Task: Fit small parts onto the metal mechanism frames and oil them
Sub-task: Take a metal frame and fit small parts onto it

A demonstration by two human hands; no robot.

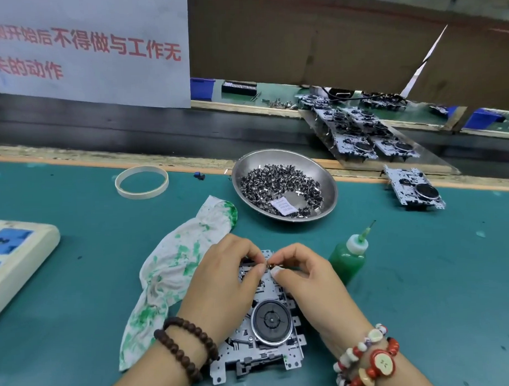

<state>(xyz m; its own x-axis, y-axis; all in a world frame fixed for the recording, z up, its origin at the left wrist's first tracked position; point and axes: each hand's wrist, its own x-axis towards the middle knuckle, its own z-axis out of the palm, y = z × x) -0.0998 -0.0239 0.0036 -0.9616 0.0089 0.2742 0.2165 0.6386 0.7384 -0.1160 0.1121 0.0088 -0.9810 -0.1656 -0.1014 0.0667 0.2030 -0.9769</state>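
Beside the green plastic oil bottle [347,256], both hands [222,283] [308,280] pinch a tiny part [269,266] over the flat silver metal mechanism frame [264,331]; it could slip from the fingertips and drop into the frame.

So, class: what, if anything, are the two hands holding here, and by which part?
Both hands, left hand and right hand, pinch a small part between their fingertips over the far end of the metal mechanism frame. Where exactly they grip it is too small to tell.
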